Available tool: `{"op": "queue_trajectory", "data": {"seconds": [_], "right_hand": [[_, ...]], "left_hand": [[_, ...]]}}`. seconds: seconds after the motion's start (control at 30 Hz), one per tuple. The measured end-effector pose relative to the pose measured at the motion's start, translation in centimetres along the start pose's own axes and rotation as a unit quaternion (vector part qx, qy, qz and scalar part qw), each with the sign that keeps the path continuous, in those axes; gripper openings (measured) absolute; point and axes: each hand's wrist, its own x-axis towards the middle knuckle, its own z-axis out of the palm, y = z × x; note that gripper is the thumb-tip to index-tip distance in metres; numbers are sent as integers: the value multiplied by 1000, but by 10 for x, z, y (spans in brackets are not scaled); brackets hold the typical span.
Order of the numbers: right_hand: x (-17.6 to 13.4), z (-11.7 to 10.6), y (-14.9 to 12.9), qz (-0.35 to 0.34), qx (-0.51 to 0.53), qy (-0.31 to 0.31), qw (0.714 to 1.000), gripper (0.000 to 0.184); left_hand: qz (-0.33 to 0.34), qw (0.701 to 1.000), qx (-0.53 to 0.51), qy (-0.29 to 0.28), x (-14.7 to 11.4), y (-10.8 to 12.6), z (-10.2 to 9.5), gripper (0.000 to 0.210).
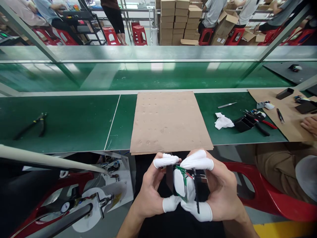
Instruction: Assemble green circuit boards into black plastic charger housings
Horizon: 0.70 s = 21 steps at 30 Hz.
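Observation:
Both hands meet just below the table's front edge, with white finger cots on several fingertips. Between them sits a small electronic device [180,182] with a green circuit board, a white pad on its face, thin red wires and black casing parts on either side. My left hand [156,188] is closed on the left side of it, at a dark flat panel. My right hand [219,188] is closed on the right side, around a black housing piece with metal prongs. Whether the casing parts are joined to the board, I cannot tell.
A cardboard sheet [168,122] lies ahead on the green table. Pliers [37,124] lie at left. Crumpled white tissue [223,121], a thin blade-like tool [227,105] and black housings [244,123] lie at right. A co-worker's hand [309,125] rests at far right. A hose [54,160] crosses lower left.

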Motion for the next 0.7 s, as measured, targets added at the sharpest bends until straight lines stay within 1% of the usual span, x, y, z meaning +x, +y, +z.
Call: {"op": "queue_trajectory", "data": {"seconds": [0.13,0.43,0.57,0.7], "right_hand": [[-2,0,2,6,-5,-2,1000,67],[1,0,-1,40,-5,-33,999,67],[1,1,-3,45,-16,-26,999,66],[0,1,-2,47,-27,-20,998,67]], "left_hand": [[2,1000,3,-4,0,1,1,80],[-4,1000,1,1,-6,-7,-2,90],[-11,1000,13,3,-6,-5,-3,87],[-1,1000,27,3,-3,0,-2,81]]}}
